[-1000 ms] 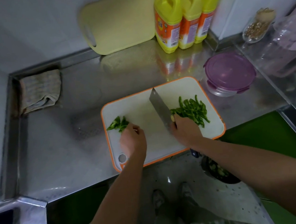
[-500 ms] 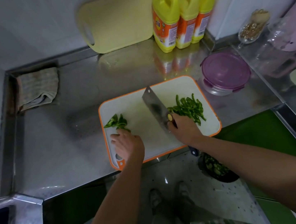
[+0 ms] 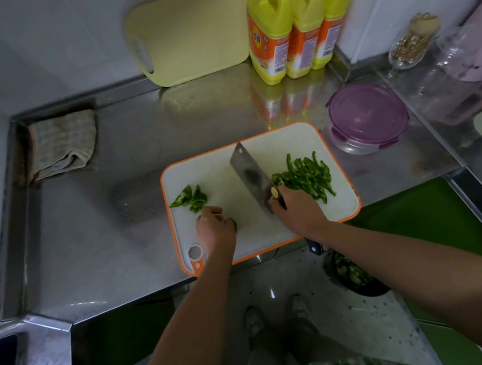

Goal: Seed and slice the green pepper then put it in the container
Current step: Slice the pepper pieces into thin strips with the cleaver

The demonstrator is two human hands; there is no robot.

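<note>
Since a second ago the left hand (image 3: 214, 230) has drawn back from the pepper pieces (image 3: 190, 198) toward the near edge of the cutting board (image 3: 221, 182); it now sits curled just below them, with a bit of green showing at its fingertips, though whether it grips anything I cannot tell. Those uncut pieces lie at the board's left side, apart from the hand, their long shapes running roughly left to right. On the board's right half is the heap of pepper strips (image 3: 306, 176), most strips pointing away from the person and slightly left. The right hand (image 3: 297, 210) is closed around the handle of the cleaver (image 3: 251, 175), whose blade stands on the board's middle, its long axis running from the hand toward the board's far edge, tilted leftward. Just beyond the board's far right corner stands the container (image 3: 367, 118), its purple lid on.
</note>
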